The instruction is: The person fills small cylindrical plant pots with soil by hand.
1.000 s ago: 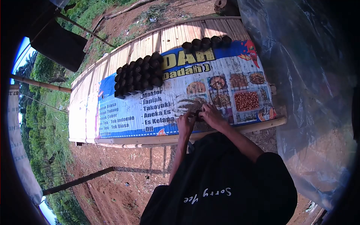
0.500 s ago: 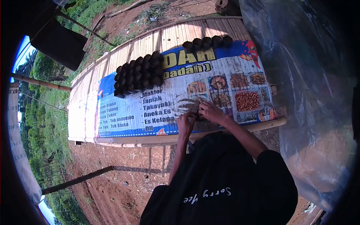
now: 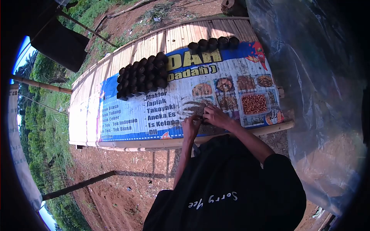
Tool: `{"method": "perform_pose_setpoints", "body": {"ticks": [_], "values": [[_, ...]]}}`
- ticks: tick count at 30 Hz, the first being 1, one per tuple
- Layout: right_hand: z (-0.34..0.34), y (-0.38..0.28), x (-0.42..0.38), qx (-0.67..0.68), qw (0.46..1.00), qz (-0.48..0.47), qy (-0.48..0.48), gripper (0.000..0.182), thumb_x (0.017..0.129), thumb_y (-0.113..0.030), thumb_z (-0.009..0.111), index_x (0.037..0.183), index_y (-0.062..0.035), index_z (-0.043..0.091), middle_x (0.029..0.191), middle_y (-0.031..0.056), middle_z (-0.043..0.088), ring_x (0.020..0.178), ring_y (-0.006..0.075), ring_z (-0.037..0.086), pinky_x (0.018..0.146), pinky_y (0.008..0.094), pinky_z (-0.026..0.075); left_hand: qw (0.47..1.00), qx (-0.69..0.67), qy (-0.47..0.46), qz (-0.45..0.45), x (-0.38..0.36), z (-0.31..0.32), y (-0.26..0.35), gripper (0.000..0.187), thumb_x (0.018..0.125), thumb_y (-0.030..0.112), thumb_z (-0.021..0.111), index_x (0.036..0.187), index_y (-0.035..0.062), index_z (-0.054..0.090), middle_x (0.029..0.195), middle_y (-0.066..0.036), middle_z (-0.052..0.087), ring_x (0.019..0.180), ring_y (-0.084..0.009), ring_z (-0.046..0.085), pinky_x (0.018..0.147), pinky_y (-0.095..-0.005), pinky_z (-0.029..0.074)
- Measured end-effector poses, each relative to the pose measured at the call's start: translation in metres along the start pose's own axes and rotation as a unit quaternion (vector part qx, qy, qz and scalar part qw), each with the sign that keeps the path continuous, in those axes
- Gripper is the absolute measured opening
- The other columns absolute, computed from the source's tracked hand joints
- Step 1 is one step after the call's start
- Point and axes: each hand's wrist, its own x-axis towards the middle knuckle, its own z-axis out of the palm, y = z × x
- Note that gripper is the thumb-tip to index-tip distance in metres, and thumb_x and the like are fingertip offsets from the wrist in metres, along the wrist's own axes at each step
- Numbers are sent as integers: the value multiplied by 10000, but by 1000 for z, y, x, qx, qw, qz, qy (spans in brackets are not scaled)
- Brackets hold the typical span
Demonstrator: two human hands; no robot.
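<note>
My left hand (image 3: pixel 190 127) and my right hand (image 3: pixel 216 116) meet over the near edge of the printed banner (image 3: pixel 127 111). Both have their fingers closed on a small black plastic bag (image 3: pixel 202 119), which the fingers mostly hide. Loose dark soil (image 3: pixel 194 109) lies spread on the banner just beyond my fingertips. Farther left stands a tight block of black seedling bags (image 3: pixel 142 77) in rows. A shorter row of such bags (image 3: pixel 212 44) stands at the banner's far edge.
The banner covers part of a bamboo-slat table (image 3: pixel 154 42) with a bamboo pole along its near edge (image 3: pixel 273 128). Clear plastic sheeting (image 3: pixel 320 115) hangs at the right. A dark cloth (image 3: pixel 61 44) and a pole (image 3: pixel 42 84) are at the left.
My right hand has shifted very slightly left, close to my left fingers. The bags on the table stay where they were.
</note>
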Motion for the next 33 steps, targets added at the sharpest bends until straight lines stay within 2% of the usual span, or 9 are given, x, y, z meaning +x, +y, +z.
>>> {"method": "perform_pose_setpoints", "body": {"ticks": [3,7,9,16,18,22,24,31,33], "values": [[-6,-3,-2,39,999,25,-24,168,720,-168,716,824,-60,643,917,83,532,973,252,540,853,381,451,999,1,-27,-29,0,-3,1,154,770,160,675,880,57,710,814,-80,704,821,-234,675,809,-358,472],[-8,-7,-5,58,997,47,-19,165,721,-161,718,825,-56,646,927,89,529,966,259,542,843,390,458,1000,-11,-18,-16,1,-4,3,148,733,125,664,869,86,706,785,-98,698,795,-311,652,765,-407,480],[-6,-8,-4,63,995,76,-23,148,738,-165,705,831,-62,653,934,85,542,988,266,538,864,402,433,999,25,-35,-17,1,-5,2,148,778,166,670,879,65,710,818,-71,705,818,-230,673,812,-349,464],[-4,-12,-3,53,994,96,-5,200,733,-135,711,894,-38,643,933,106,527,950,283,553,833,406,463,998,-10,-52,-35,4,-6,0,157,781,188,674,873,66,712,836,-70,707,843,-227,670,832,-373,459],[-5,-13,-4,89,987,136,-14,235,718,-133,730,890,-27,610,944,113,531,935,307,562,802,413,464,999,-9,-33,0,3,-7,3,164,746,152,676,882,68,712,781,-112,697,797,-315,655,760,-400,490],[-7,-10,-7,189,955,226,38,272,716,-130,751,888,-26,567,931,131,547,915,292,579,776,399,460,998,-37,-37,-26,2,-11,7,182,753,157,674,911,75,711,799,-114,698,810,-315,654,781,-403,484],[-7,-8,-8,230,919,309,87,299,725,-127,759,891,-29,530,841,125,570,836,259,604,714,378,468,1000,5,-14,-4,2,-12,9,208,760,159,669,950,83,705,816,-124,698,815,-316,655,797,-409,479],[3,-10,-17,245,913,312,97,212,745,-93,735,857,-5,578,726,92,594,690,222,611,613,366,473,999,20,-17,-39,5,-8,12,192,771,181,672,928,74,701,822,-128,690,819,-333,649,767,-422,473],[1,-13,-16,234,918,302,104,140,773,-67,681,850,2,586,757,141,595,701,266,616,635,378,476,999,51,-15,-10,5,-7,9,152,782,178,668,884,71,705,858,-124,686,850,-322,633,767,-420,452]]}}
